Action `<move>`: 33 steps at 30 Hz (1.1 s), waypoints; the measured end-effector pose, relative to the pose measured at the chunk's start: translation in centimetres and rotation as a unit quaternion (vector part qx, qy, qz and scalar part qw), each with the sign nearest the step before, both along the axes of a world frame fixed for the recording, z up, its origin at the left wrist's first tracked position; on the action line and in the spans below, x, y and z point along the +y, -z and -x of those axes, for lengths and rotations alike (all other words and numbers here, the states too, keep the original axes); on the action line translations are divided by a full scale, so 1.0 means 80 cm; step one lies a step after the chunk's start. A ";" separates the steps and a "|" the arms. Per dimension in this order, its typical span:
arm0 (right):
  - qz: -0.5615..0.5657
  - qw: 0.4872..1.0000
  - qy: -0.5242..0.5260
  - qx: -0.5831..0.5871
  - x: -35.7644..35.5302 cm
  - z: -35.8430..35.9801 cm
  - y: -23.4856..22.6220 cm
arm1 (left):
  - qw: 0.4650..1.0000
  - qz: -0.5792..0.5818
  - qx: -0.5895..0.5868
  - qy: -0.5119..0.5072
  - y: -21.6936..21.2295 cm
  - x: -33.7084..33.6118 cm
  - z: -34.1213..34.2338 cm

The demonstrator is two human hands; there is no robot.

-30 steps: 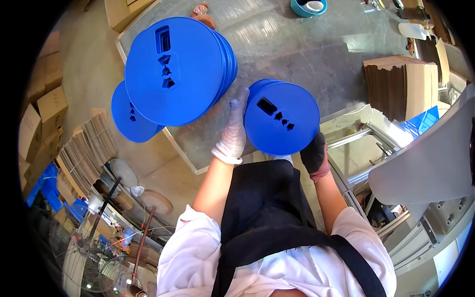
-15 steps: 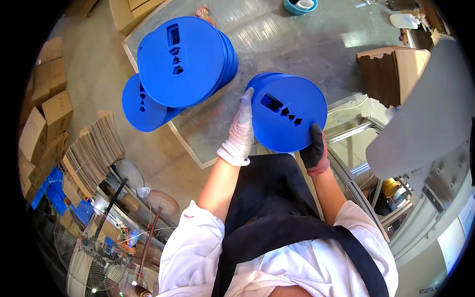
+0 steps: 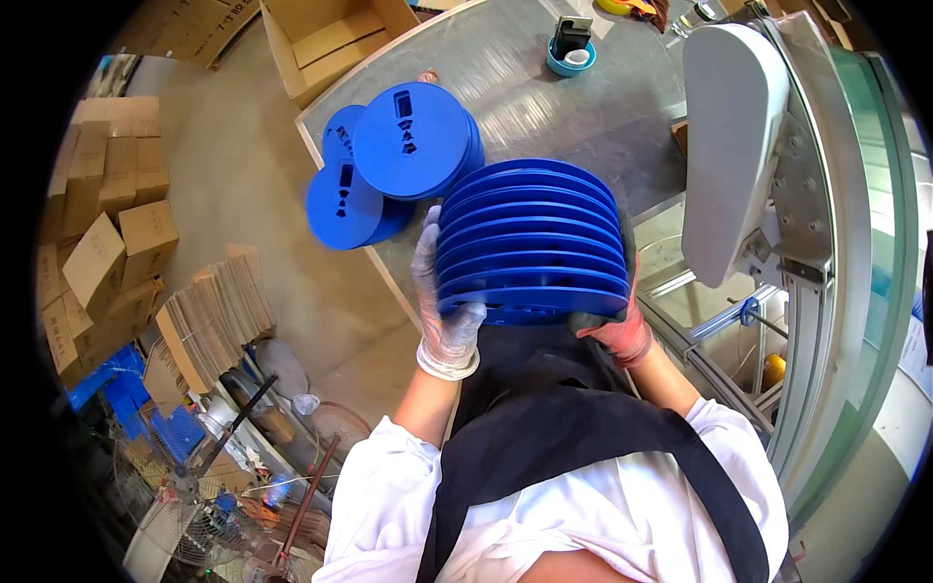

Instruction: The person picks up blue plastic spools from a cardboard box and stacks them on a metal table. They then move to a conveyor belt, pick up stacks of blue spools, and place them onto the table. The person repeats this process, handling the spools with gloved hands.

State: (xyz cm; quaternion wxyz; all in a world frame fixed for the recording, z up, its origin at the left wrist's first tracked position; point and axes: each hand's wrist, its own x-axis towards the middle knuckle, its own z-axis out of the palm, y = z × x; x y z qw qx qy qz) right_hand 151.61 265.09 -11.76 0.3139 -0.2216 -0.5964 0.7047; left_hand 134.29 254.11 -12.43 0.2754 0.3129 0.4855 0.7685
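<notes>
A stack of blue discs is held between both hands above the near edge of a grey table. Half a second earlier the stack was seen flat, its top face with cut-out holes showing; now it has been tipped up, so that the ridged rims of about eight discs are seen edge-on, one behind another.

The left hand, in a thin clear glove, is pressed open-palmed against the left side of the stack, fingers spread upward along the rims. The right hand, in a dark and red glove, is curled around the lower right side, and most of it is hidden behind the discs.

Farther off and to the left, a second pile of blue discs lies flat on the table, and a smaller pile of discs overhangs the table's left edge. These piles are just beside the held stack but apart from it. Bare table is seen beyond the stack, as far as a roll of tape at the far side.

Close on the right stands a grey machine cover with a metal frame, leaving little room there. On the left the floor is open, with cardboard boxes farther out.
</notes>
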 end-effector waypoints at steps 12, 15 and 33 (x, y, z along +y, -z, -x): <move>-0.017 0.998 -0.057 -0.035 -0.006 -0.030 -0.015 | 0.991 0.036 0.125 -0.039 -0.085 -0.019 -0.018; 0.066 0.994 -0.068 -0.061 -0.008 -0.036 -0.020 | 0.976 0.089 0.184 -0.069 -0.103 -0.023 -0.032; 0.403 0.897 -0.178 0.038 0.038 -0.039 -0.085 | 0.945 0.261 0.197 0.002 -0.192 -0.017 0.015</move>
